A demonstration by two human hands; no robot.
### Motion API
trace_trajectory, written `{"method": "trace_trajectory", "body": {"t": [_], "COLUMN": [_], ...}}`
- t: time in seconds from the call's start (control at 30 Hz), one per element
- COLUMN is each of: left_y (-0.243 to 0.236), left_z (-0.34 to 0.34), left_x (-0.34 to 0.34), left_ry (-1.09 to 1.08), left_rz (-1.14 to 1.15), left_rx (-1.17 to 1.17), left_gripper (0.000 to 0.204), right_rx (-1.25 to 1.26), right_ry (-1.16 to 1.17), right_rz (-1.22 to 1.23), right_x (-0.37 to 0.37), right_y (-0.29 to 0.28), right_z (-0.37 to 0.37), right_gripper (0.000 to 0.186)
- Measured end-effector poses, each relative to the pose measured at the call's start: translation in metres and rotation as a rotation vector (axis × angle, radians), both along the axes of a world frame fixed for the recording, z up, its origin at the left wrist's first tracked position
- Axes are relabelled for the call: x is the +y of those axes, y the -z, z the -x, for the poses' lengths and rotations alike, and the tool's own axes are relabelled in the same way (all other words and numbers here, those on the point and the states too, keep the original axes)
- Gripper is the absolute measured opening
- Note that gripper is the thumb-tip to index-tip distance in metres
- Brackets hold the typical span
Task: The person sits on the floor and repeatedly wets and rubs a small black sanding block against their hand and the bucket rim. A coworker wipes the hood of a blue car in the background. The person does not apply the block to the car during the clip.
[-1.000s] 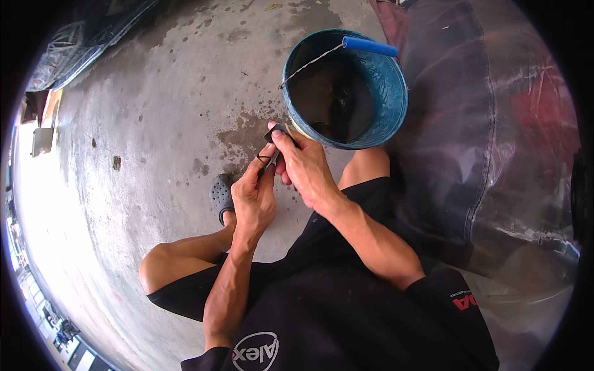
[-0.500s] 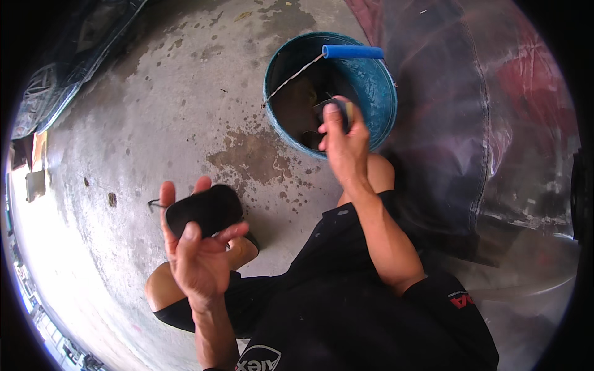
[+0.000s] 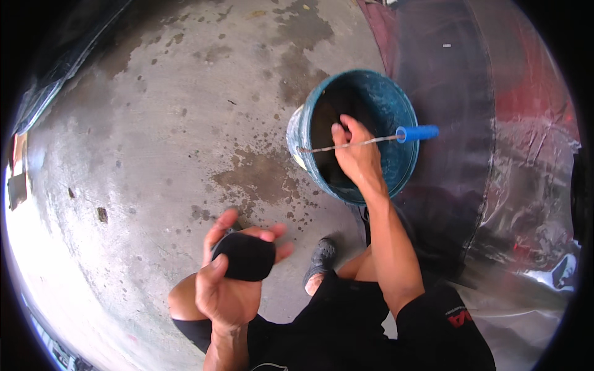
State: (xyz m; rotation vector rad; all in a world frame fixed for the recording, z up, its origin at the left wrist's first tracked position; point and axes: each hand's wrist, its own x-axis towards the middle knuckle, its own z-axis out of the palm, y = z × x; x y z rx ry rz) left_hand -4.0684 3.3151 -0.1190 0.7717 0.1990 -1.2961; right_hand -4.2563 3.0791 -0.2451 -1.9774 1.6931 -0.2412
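My left hand point(image 3: 223, 290) holds a flat black pad with rounded corners point(image 3: 246, 256) over the floor, the thumb on its near edge and the fingers behind and beyond it. What the pad is for does not show. At the right, a blue-green bucket point(image 3: 405, 99) leans toward me, with dark water inside. My right hand point(image 3: 359, 151) reaches in over its mouth, thumb and fingers loosely bent and apart, with nothing visible between them. The wire handle point(image 3: 328, 148) with its blue tube grip point(image 3: 417, 133) crosses above this hand.
Wet patches spot the concrete floor point(image 3: 154, 123). Dark and reddish plastic sheeting point(image 3: 445, 123) covers the area right of the bucket. My shoe point(image 3: 322, 256) rests on the floor just below the bucket. More dark plastic point(image 3: 68, 62) hangs at the far left.
The dark rounded object with a pale edge no longer shows in my right hand. The bucket handle has swung toward me. My left hand has turned the black pad and shifted right in view.
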Motion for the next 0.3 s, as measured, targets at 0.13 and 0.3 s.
{"method": "trace_trajectory", "body": {"t": [0.13,0.3], "left_y": [-0.004,-0.033], "left_z": [-0.022,-0.033], "left_x": [-0.009,0.029], "left_ry": [0.094,0.187], "left_rz": [0.045,-0.102], "left_rx": [0.238,0.212], "left_gripper": [0.067,0.070], "right_rx": [-0.014,0.109], "right_ry": [0.029,-0.120], "right_rz": [-0.192,-0.345], "right_x": [0.038,0.071], "right_y": [-0.064,-0.192], "right_z": [-0.002,0.012], "right_gripper": [0.048,0.053]}}
